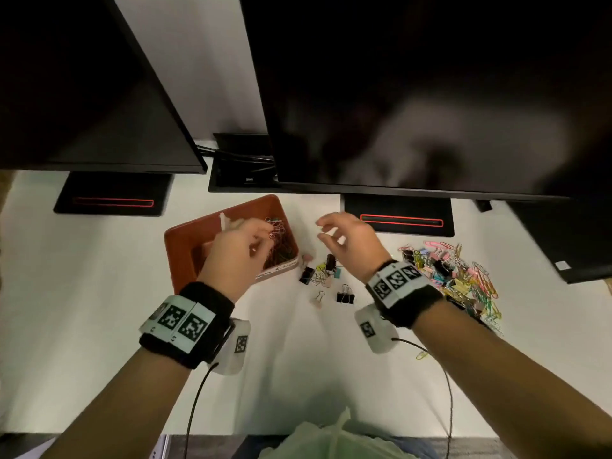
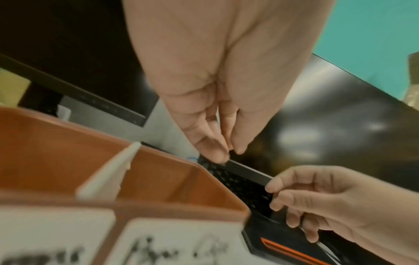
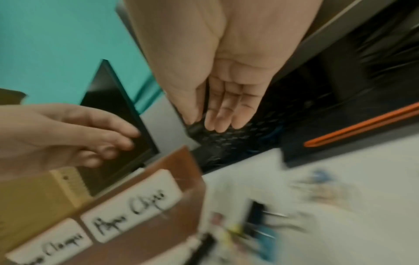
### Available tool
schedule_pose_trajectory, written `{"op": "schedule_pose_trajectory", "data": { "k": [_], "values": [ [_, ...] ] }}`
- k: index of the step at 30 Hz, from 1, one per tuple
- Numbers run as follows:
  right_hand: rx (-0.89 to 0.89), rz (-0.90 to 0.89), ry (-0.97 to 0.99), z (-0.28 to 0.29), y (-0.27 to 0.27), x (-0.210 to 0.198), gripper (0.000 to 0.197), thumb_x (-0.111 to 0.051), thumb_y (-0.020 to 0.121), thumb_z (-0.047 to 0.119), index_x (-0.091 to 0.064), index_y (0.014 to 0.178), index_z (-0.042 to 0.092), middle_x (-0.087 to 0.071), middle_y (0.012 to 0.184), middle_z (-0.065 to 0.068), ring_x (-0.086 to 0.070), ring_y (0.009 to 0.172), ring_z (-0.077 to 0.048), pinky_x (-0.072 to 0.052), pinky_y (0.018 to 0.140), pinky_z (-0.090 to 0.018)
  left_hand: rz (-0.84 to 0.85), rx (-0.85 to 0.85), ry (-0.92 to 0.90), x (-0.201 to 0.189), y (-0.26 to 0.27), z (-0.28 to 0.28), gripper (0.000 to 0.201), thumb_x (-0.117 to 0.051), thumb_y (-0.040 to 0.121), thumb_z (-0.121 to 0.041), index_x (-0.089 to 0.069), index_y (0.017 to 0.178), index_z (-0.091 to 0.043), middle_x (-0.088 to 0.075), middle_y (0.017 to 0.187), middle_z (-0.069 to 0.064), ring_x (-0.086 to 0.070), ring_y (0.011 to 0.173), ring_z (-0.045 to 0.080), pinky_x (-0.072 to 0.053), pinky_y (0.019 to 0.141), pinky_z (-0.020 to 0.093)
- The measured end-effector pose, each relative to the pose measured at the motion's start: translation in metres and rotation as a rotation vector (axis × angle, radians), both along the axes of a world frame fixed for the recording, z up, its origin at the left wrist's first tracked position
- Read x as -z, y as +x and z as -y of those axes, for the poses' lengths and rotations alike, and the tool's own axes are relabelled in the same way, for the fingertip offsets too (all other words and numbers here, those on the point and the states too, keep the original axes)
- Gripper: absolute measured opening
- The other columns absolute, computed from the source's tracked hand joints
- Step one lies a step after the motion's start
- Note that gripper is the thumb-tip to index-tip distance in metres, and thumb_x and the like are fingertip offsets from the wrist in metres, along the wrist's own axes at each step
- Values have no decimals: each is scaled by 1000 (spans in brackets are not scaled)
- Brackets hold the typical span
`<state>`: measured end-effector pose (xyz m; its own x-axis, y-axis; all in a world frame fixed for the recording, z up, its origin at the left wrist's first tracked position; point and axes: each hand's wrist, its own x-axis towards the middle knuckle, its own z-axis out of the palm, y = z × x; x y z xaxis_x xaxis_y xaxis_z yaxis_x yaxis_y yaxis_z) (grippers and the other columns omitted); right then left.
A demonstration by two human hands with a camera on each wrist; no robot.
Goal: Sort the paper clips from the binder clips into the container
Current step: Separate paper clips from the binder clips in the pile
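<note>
An orange-brown container (image 1: 185, 226) with a white divider (image 1: 222, 221) stands on the white desk. Its right compartment, labelled "Paper Clips" (image 3: 133, 209), holds a heap of paper clips (image 1: 283, 248). My left hand (image 1: 265, 236) hovers over that heap, fingertips drawn close (image 2: 229, 152), and I see nothing between them. To the right of the container my right hand (image 1: 326, 228) hangs in the air, fingers relaxed and empty (image 3: 213, 123). Below it lies a small group of binder clips (image 1: 326, 273). A big mixed pile of coloured clips (image 1: 453, 273) sits right of the right wrist.
Two dark monitors overhang the back of the desk, on stands (image 1: 400, 217) with red stripes. A cable tray (image 1: 243, 173) lies between them. One yellow paper clip (image 1: 421, 355) lies near the right forearm. A pale plastic bag (image 1: 334, 438) sits at the desk's front edge.
</note>
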<state>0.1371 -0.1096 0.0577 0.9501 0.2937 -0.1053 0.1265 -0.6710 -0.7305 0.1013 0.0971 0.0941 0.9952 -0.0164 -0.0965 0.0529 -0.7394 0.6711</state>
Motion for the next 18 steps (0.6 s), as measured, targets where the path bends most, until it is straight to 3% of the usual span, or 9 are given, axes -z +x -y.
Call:
{"op": "schedule_pose_trajectory", "data": {
  "k": [1,3,5,7,10,13,15,18],
  "values": [
    [29,-8,-62,22,-3,6,23,-57,90,19,-60,113,19,-62,104,1,-57,83,-10,-51,83,-29,-22,36,-28,3,-5,10,22,-60,86,-15,-61,108,-18,-61,100,-6,-57,86,1,-45,81,11],
    [41,-56,-198,59,-7,21,24,-57,90,21,-59,113,21,-62,110,1,-58,96,-13,-50,90,-32,-70,108,-63,15,-14,31,19,-61,86,-15,-62,104,-18,-63,97,-5,-58,84,2,-48,78,13],
    [3,-112,-285,78,-8,34,25,-57,90,23,-60,115,21,-61,119,1,-54,111,-17,-44,98,-32,-138,185,-66,35,-21,52,22,-61,86,-16,-62,108,-15,-63,106,2,-62,91,11,-52,82,24],
    [-72,-147,-346,81,-4,44,25,-55,90,22,-60,115,22,-59,123,1,-52,115,-19,-40,101,-32,-232,262,-2,58,-26,68,33,-60,86,-20,-56,118,-14,-55,123,5,-56,107,17,-47,94,30],
    [-173,-164,-402,74,4,55,28,-54,89,16,-61,115,21,-58,124,0,-51,115,-21,-41,102,-35,-328,380,218,85,-31,83,47,-57,86,-34,-47,129,-19,-29,147,3,-32,133,23,-34,108,37],
    [-171,-141,-374,70,9,60,18,-52,91,18,-63,105,16,-59,114,-3,-54,106,-20,-44,95,-30,-348,458,365,95,-37,86,50,-55,85,-40,-41,132,-33,-4,155,-4,-6,142,25,-26,111,47],
    [-181,-154,-365,73,12,63,17,-53,91,18,-63,104,15,-59,112,-4,-54,103,-20,-44,93,-28,-334,454,362,95,-40,86,40,-55,84,-39,-49,124,-40,-5,154,-5,-5,141,24,-26,109,47],
    [-214,-207,-368,80,16,63,22,-58,88,12,-61,110,13,-58,113,-6,-54,103,-21,-43,92,-28,-286,373,303,91,-42,84,27,-58,83,-37,-59,110,-36,-15,152,-3,-11,140,22,-28,110,45]
  ]
}}
